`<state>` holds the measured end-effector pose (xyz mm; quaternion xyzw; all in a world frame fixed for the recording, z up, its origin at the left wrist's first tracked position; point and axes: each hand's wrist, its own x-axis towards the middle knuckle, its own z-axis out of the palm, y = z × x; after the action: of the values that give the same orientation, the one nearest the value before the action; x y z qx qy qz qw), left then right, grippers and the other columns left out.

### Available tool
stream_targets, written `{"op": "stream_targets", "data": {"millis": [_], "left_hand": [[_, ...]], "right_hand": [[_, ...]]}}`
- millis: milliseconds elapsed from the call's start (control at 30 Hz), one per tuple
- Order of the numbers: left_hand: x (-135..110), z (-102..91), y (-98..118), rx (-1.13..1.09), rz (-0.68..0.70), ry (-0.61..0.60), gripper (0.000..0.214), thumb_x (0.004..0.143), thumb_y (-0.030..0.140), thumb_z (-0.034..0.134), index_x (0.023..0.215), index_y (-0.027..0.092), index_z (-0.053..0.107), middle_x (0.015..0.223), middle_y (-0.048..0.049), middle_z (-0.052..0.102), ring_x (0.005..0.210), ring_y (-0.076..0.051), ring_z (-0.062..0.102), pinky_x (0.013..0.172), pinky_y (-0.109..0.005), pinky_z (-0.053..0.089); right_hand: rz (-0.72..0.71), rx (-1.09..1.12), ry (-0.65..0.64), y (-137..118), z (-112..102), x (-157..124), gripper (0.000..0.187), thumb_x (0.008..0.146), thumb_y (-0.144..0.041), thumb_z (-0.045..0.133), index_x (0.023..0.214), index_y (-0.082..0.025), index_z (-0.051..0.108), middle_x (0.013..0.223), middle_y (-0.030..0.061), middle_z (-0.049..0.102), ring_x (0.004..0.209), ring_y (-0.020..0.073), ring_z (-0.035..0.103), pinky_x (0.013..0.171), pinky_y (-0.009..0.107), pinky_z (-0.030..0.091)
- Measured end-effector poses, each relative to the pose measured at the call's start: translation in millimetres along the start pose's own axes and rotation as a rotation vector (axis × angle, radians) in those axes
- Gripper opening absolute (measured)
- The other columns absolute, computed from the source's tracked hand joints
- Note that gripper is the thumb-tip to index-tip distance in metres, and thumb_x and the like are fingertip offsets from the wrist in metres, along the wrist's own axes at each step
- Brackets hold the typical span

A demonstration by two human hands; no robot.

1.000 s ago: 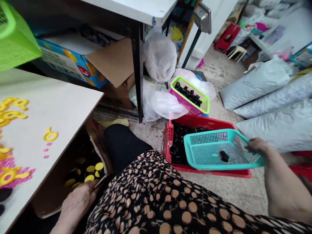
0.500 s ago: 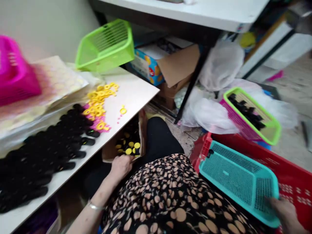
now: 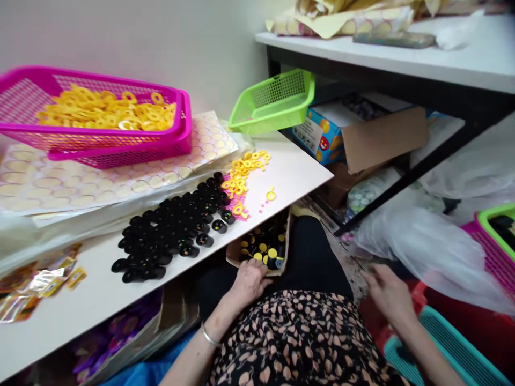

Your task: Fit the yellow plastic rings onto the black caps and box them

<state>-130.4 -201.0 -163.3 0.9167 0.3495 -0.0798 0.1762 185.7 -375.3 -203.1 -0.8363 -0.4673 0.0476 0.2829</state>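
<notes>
My left hand (image 3: 251, 279) is closed over the near rim of a small cardboard box (image 3: 234, 252) at my lap. Black cylindrical pieces (image 3: 260, 238) fill that box, several with yellow round faces (image 3: 272, 252). To the right, over my thigh, my right hand (image 3: 388, 292) is in the air, smeared by motion; I cannot see anything held in it. Rows of black cylindrical caps (image 3: 173, 225) stand on the white table (image 3: 298, 166), beside a pile of yellow ring-shaped pieces (image 3: 241, 174) and tiny pink bits (image 3: 237, 206).
A pink basket (image 3: 183, 123) full of yellow rings stands on sticker sheets (image 3: 161, 171) at the left. Behind is a green basket (image 3: 273, 112). A teal basket (image 3: 450, 343) lies in a red crate at lower right, near plastic bags (image 3: 434, 252) and a black table leg (image 3: 406, 177).
My right hand has left the teal basket and moved left and forward toward my lap. My view has swung left, bringing the yellow-filled pink basket into sight. My left hand stays on the box rim.
</notes>
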Motion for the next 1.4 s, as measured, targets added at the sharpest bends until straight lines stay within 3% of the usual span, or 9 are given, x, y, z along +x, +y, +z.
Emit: {"op": "stream_targets", "data": {"millis": [100,200,300,400,567,700,967,1167,1400], "left_hand": [[-5.8,-10.7,-5.0,-0.224,0.111,0.229,0.019,0.082,0.034,0.054,0.081,0.016,0.061,0.082,-0.0057,0.062,0.082,-0.017,0.056,0.072,-0.029,0.044],[-10.8,-23.7,-10.1,-0.356,0.132,0.583,0.012,0.084,0.022,0.053,0.092,0.016,0.06,0.085,-0.0062,0.063,0.081,-0.015,0.056,0.072,-0.027,0.046],[-12.0,-32.6,-16.3,-0.377,0.069,0.866,0.016,0.08,0.012,0.056,0.094,0.016,0.06,0.084,-0.0058,0.064,0.078,-0.014,0.057,0.071,-0.026,0.048],[-9.5,-34.2,-22.3,-0.364,-0.027,1.03,0.02,0.077,0.007,0.058,0.094,0.016,0.061,0.083,-0.0056,0.064,0.076,-0.013,0.059,0.071,-0.025,0.05],[-3.7,-28.8,-29.2,-0.335,-0.116,1.097,0.02,0.076,0.006,0.058,0.093,0.016,0.061,0.081,-0.0053,0.065,0.073,-0.012,0.061,0.07,-0.023,0.052],[-4.5,-23.8,-32.4,-0.227,-0.152,1.206,0.023,0.073,0.004,0.06,0.092,0.015,0.061,0.078,-0.0052,0.065,0.07,-0.012,0.062,0.067,-0.023,0.052],[-13.7,-16.0,-37.4,-0.107,-0.265,1.27,0.018,0.074,0.006,0.059,0.089,0.015,0.062,0.077,-0.0058,0.066,0.07,-0.013,0.063,0.067,-0.024,0.053],[-12.2,-14.5,-34.9,-0.181,-0.297,1.237,0.015,0.077,0.008,0.057,0.089,0.016,0.061,0.076,-0.0046,0.066,0.07,-0.012,0.064,0.069,-0.024,0.053],[-1.0,-17.3,-27.8,-0.421,-0.366,1.136,0.047,0.073,0.012,0.059,0.119,0.014,0.048,0.088,-0.0064,0.063,0.059,-0.008,0.055,0.061,-0.021,0.051]], "right_hand": [[-0.295,0.233,-0.021,-88.2,25.1,51.4,0.018,0.083,-0.032,0.049,0.094,-0.021,0.057,0.103,0.0111,0.059,0.09,0.0234,0.06,0.075,0.036,0.05],[-0.486,0.366,-0.027,-155.0,40.2,99.4,0.016,0.084,-0.021,0.047,0.097,-0.02,0.056,0.107,0.0104,0.055,0.095,0.021,0.057,0.08,0.034,0.049],[-0.637,0.385,-0.074,-199.6,57.2,142.5,0.018,0.082,-0.014,0.044,0.094,-0.02,0.057,0.103,0.0095,0.055,0.091,0.0202,0.057,0.077,0.032,0.048],[-0.709,0.374,-0.123,-227.9,74.5,169.7,0.02,0.08,-0.01,0.043,0.091,-0.019,0.057,0.095,0.0081,0.055,0.086,0.0196,0.057,0.074,0.031,0.048],[-0.794,0.349,-0.35,-254.4,90.4,168.7,0.014,0.08,-0.011,0.047,0.081,-0.02,0.058,0.084,0.0045,0.055,0.08,0.0178,0.056,0.07,0.029,0.046],[-0.813,0.385,-0.399,-273.8,97.3,150.4,0.01,0.083,-0.02,0.05,0.088,-0.019,0.059,0.088,0.006,0.056,0.083,0.019,0.054,0.073,0.031,0.046],[-0.979,0.418,-0.418,-307.6,116.6,138.2,0.047,0.072,-0.019,0.059,0.118,-0.016,0.05,0.118,0.0101,0.054,0.103,0.0263,0.046,0.086,0.04,0.042],[-0.971,0.445,-0.421,-312.2,122.5,139.6,0.039,0.074,-0.014,0.055,0.112,-0.02,0.055,0.099,0.0055,0.063,0.089,0.023,0.05,0.078,0.039,0.044],[-0.791,0.611,-0.399,-282.3,90.0,109.0,0.047,0.072,-0.015,0.06,0.117,-0.021,0.049,0.092,0.0051,0.059,0.085,0.02,0.052,0.075,0.035,0.047]]}}
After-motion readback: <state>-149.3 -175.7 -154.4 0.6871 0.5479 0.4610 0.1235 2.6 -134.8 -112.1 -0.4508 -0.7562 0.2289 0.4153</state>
